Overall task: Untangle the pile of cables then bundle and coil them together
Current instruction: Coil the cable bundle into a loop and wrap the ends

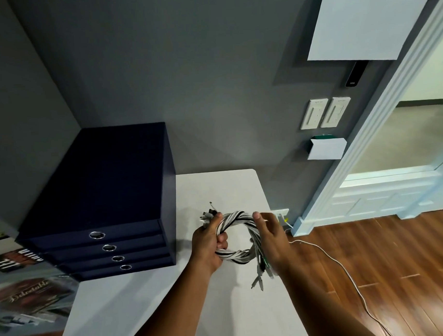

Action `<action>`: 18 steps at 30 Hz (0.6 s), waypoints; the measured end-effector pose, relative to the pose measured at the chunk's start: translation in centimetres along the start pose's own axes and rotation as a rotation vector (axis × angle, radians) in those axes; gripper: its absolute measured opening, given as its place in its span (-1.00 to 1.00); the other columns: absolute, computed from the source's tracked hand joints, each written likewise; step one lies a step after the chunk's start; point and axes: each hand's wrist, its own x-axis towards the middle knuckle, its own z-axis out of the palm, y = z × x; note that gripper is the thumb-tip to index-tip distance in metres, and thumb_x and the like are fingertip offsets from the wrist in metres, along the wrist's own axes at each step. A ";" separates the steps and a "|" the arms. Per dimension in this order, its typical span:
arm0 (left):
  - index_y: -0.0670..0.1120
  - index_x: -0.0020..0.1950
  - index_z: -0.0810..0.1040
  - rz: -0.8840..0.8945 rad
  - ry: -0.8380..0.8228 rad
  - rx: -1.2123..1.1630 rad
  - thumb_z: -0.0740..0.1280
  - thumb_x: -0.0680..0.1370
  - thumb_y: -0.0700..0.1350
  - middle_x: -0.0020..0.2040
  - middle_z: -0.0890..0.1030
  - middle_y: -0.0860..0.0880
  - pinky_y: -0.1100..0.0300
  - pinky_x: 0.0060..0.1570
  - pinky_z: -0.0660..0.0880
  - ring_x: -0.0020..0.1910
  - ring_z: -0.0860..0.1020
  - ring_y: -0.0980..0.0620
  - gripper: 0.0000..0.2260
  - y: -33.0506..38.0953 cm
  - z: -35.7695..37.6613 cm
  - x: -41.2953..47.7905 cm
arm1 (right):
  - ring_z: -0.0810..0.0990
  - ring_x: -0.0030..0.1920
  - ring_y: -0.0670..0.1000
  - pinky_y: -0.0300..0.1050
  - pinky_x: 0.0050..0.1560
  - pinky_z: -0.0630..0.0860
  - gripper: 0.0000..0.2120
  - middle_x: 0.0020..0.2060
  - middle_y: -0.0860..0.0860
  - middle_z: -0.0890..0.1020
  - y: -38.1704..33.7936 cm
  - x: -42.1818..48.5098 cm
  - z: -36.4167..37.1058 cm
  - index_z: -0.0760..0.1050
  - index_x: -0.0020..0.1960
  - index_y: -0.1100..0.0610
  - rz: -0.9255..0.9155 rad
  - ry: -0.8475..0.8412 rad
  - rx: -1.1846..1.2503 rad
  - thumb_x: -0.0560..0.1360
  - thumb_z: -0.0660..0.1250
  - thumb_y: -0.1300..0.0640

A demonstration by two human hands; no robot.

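Above the white table point(216, 188), just right of the dark blue drawer box point(103, 197), I hold the cable bundle point(236, 217) wound into one ring. My left hand point(209, 243) is fisted round its left side. My right hand point(270, 237) clasps the right side, thumb on top, with loose ends dangling below.

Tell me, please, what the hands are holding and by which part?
The left hand grips the coiled cable bundle at the loop's left side; the right hand is at its right side, grip unclear.
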 end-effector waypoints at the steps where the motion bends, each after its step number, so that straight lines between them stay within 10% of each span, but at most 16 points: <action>1: -0.07 -0.17 0.52 -0.012 -0.011 -0.028 0.45 0.54 -0.04 -0.52 0.29 0.01 0.34 -0.61 0.13 -0.61 0.20 0.12 -0.82 0.1 -0.1 0.0 | 0.67 -0.23 -0.07 0.00 -0.14 0.61 -0.66 -0.19 -0.05 0.70 0.0 -0.1 0.3 0.57 0.01 -0.02 0.048 -0.043 0.037 0.54 0.25 -0.27; 4: -0.07 -0.18 0.51 -0.015 -0.026 -0.056 0.45 0.53 -0.06 -0.53 0.30 0.03 0.37 -0.63 0.12 -0.63 0.19 0.14 -0.82 0.3 -0.2 0.0 | 0.54 -0.44 0.07 -0.06 -0.43 0.48 -0.49 -0.36 0.12 0.62 0.6 -0.6 0.9 0.57 -0.14 0.21 0.135 -0.092 0.106 0.54 0.27 -0.27; 8: -0.09 -0.19 0.52 0.052 0.025 -0.042 0.47 0.52 -0.11 -0.51 0.33 0.02 0.35 -0.60 0.12 -0.61 0.20 0.13 -0.83 -0.2 -0.8 -0.1 | 0.47 -0.31 -0.05 -0.07 -0.19 0.41 -0.19 -0.36 0.05 0.52 1.6 -1.0 1.9 0.55 -0.16 0.34 0.102 -0.035 0.108 0.39 0.24 -0.49; 18: -0.16 -0.17 0.51 0.505 0.084 0.265 0.43 0.54 -0.25 -0.47 0.43 -0.01 0.28 -0.57 0.21 -0.56 0.26 0.04 -0.86 -1.0 -1.6 -0.1 | 0.50 -0.56 0.16 -0.17 -0.54 0.43 -0.44 -0.53 0.16 0.44 0.9 -2.3 2.5 0.49 -0.32 0.28 0.471 -0.138 0.287 0.57 0.26 -0.20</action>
